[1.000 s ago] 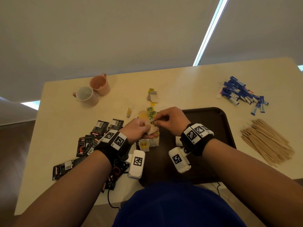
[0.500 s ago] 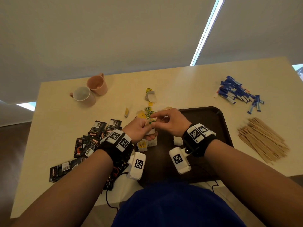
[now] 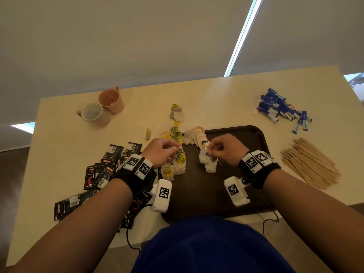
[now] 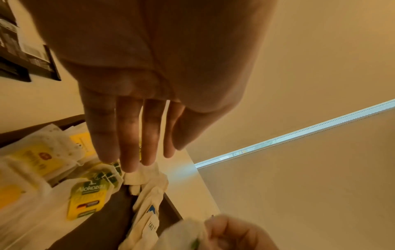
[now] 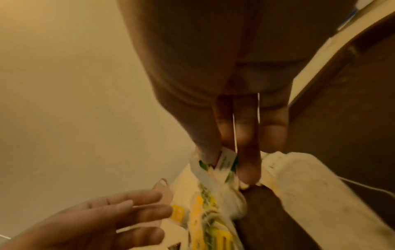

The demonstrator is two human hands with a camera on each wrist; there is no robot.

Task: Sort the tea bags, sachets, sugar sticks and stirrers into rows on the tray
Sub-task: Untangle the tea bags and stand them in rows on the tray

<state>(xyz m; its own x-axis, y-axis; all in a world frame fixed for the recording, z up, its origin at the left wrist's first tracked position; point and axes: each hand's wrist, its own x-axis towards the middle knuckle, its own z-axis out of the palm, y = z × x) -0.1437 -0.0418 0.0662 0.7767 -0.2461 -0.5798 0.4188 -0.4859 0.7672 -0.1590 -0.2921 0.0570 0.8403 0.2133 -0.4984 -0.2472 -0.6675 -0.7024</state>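
Our right hand (image 3: 226,149) pinches a tea bag (image 3: 208,162) by its tag — fingers (image 5: 248,152) clamped on it, just above the dark tray (image 3: 199,196). Our left hand (image 3: 160,153) hovers over the row of tea bags (image 3: 177,154) along the tray's left edge, fingers (image 4: 128,135) straight and holding nothing.

Tea bags (image 3: 178,154) along tray (image 3: 197,194) edge
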